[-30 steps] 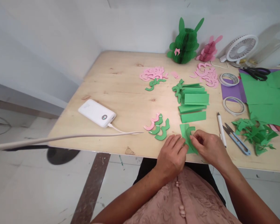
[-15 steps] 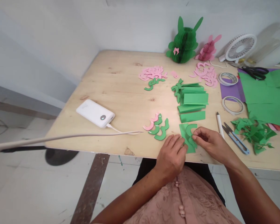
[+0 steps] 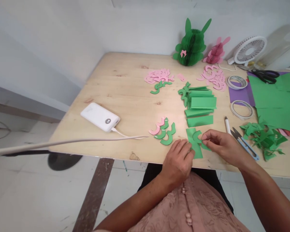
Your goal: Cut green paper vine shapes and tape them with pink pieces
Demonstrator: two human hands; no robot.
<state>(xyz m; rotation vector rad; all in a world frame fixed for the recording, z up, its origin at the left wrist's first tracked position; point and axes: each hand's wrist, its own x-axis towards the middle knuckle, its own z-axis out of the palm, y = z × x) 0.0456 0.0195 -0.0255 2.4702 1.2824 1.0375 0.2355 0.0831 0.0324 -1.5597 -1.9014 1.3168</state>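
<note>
Near the table's front edge lies a green paper strip (image 3: 196, 152). My left hand (image 3: 178, 158) is at its left side, fingers bent and close together, with the fingertips on the strip's edge. Between thumb and forefinger my right hand (image 3: 219, 145) pinches a curved green paper cut-out (image 3: 197, 137), which partly overlaps the strip. The hand hides part of the cut-out. Left of the strip lie curved green cut-outs (image 3: 168, 138) and a pink cut-out (image 3: 155, 130). Behind it are several folded green strips (image 3: 203, 102).
A power bank (image 3: 99, 116) with a cable sits on the left. On the right are a white pen (image 3: 227, 125), thread snips (image 3: 246, 145), green scraps (image 3: 265, 138), tape rolls (image 3: 241, 109) and black scissors (image 3: 264, 76). Paper rabbits (image 3: 192, 48) and a fan (image 3: 250, 51) stand behind.
My right hand has moved slightly to the right, drawing the curved green cut-out partly off the strip. My left hand has stayed in place. The view has shifted a little.
</note>
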